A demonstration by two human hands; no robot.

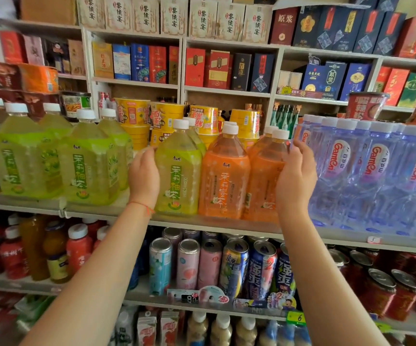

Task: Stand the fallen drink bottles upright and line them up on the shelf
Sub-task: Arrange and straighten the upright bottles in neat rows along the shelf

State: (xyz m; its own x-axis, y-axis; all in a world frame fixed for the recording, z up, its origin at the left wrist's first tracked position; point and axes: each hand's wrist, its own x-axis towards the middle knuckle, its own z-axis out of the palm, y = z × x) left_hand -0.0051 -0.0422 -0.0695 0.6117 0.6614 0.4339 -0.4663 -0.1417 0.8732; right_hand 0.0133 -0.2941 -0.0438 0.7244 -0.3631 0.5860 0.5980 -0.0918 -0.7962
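Three large tea bottles stand upright side by side at the front of the shelf [202, 224]. The green tea bottle [178, 171] is on the left, an orange tea bottle [223, 174] is in the middle, and a second orange tea bottle [264, 181] is on the right. My left hand [143, 177] presses flat against the left side of the green bottle. On the opposite end, my right hand [295, 178] lies with fingers spread against the right orange bottle. More white-capped bottles stand behind them.
Several upright green tea bottles [89, 158] stand to the left. A shrink-wrapped pack of water bottles [377, 176] fills the shelf to the right. Yellow noodle cups [162, 118] are stacked behind. Cans [234, 265] and juice bottles fill the shelf below.
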